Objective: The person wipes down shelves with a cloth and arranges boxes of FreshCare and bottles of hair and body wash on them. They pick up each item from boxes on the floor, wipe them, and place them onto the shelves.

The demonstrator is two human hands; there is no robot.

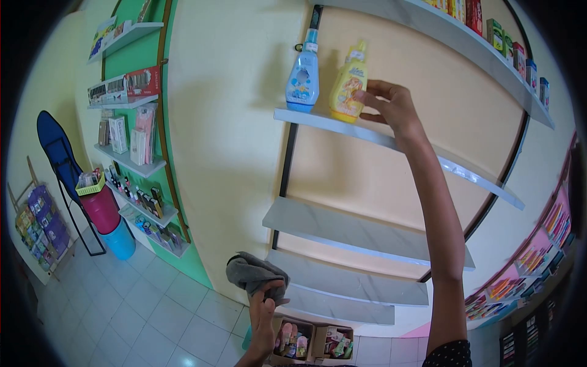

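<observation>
My right hand (388, 109) is closed around the side of a yellow bottle (348, 85) with a picture label and a pointed cap. The bottle stands close over the front of a marbled grey shelf (391, 142), tilted slightly in this view. Just left of it, a blue bottle (303, 79) of similar shape stands upright at the shelf's left end. Low on the left, my left hand (264, 312) holds a bunched grey cloth (254, 273), its fingers pressed into the underside.
Lower shelves (348, 229) hang beneath. A higher shelf (465, 43) carries several small boxes. Two cardboard boxes (313, 339) of packaged goods sit on the floor below. Stocked shelves (131, 101) line the green panel at left, near an ironing board (58, 147) and stacked bins (104, 214).
</observation>
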